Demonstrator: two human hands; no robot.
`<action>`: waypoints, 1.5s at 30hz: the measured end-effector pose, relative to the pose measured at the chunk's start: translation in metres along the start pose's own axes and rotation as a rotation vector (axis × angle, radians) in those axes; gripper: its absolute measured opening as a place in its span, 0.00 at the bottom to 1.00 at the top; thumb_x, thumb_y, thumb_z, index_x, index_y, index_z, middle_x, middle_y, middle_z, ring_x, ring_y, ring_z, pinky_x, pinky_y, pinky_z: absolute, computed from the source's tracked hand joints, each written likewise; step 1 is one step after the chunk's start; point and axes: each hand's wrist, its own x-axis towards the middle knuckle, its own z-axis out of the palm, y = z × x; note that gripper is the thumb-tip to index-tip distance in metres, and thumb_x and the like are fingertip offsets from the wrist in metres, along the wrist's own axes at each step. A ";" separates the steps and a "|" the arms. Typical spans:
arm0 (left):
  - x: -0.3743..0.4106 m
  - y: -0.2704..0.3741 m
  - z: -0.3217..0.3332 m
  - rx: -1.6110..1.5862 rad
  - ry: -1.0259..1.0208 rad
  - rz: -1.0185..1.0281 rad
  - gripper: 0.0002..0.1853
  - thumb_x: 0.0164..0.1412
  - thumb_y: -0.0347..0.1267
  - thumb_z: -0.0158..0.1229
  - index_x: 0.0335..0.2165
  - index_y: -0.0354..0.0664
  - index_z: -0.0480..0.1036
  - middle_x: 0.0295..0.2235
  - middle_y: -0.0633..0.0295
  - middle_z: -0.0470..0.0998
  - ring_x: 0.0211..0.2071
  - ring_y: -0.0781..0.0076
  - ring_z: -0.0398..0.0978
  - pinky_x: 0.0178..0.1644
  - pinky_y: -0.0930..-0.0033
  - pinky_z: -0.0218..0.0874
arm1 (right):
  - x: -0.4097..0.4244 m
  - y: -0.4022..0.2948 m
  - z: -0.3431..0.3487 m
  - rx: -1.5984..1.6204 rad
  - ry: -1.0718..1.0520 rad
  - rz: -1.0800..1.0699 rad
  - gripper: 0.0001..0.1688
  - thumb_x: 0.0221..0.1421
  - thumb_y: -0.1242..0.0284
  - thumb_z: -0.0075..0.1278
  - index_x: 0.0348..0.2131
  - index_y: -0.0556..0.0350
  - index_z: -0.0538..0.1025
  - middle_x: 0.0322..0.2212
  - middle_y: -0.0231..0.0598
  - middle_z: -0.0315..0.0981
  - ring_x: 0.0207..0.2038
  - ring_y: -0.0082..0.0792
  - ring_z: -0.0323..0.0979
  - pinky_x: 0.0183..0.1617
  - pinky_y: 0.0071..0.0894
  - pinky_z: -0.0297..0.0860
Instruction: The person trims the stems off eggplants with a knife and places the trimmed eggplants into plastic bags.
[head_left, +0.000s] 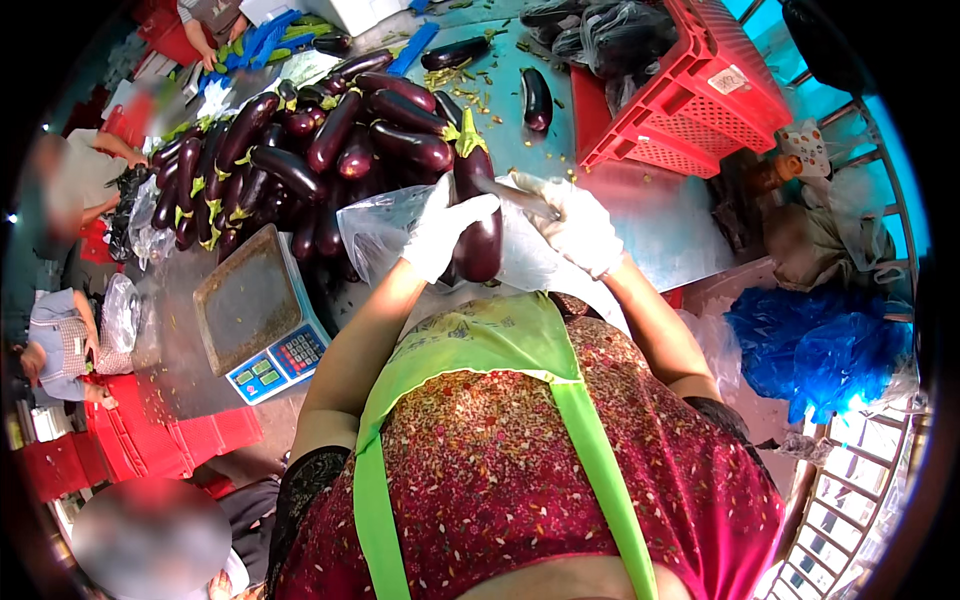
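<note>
My left hand (448, 231), in a white glove, grips a long purple eggplant (478, 244) with its green stem end pointing away from me. My right hand (571, 225), gloved too, holds a knife (517, 196) whose metal blade reaches across to the eggplant near its upper half. I cannot tell whether the blade touches the skin. Clear plastic bags (375, 225) lie under and beside my left hand. Just beyond it rises a large pile of eggplants (330, 142), mostly with green caps on.
A digital scale (251, 300) stands on the metal table (637, 225) at my left. Red crates (675, 112) holding bagged eggplants stand at the back right. One eggplant (536, 101) lies among cut stem pieces (457, 75). Blue plastic bags (817, 337) hang right. Several people work along the left.
</note>
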 end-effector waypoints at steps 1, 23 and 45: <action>-0.003 0.000 0.001 0.056 0.025 0.020 0.25 0.54 0.30 0.66 0.49 0.40 0.68 0.41 0.64 0.74 0.44 0.75 0.72 0.51 0.69 0.64 | 0.007 -0.010 -0.003 -0.202 0.074 -0.058 0.29 0.52 0.68 0.53 0.55 0.51 0.72 0.41 0.49 0.76 0.38 0.45 0.78 0.40 0.39 0.74; -0.017 0.004 -0.020 -0.265 -0.107 -0.156 0.32 0.52 0.33 0.63 0.55 0.36 0.64 0.44 0.56 0.75 0.43 0.62 0.77 0.46 0.61 0.72 | 0.033 -0.008 0.011 -0.186 0.200 -0.178 0.18 0.52 0.72 0.47 0.44 0.48 0.78 0.29 0.44 0.75 0.33 0.47 0.76 0.37 0.44 0.72; -0.015 -0.011 -0.019 -0.863 -0.278 -0.267 0.31 0.66 0.53 0.48 0.53 0.38 0.66 0.42 0.51 0.75 0.40 0.54 0.75 0.46 0.52 0.69 | 0.039 -0.026 0.016 -0.153 0.103 -0.149 0.18 0.52 0.71 0.48 0.44 0.48 0.79 0.31 0.48 0.77 0.35 0.50 0.77 0.38 0.45 0.73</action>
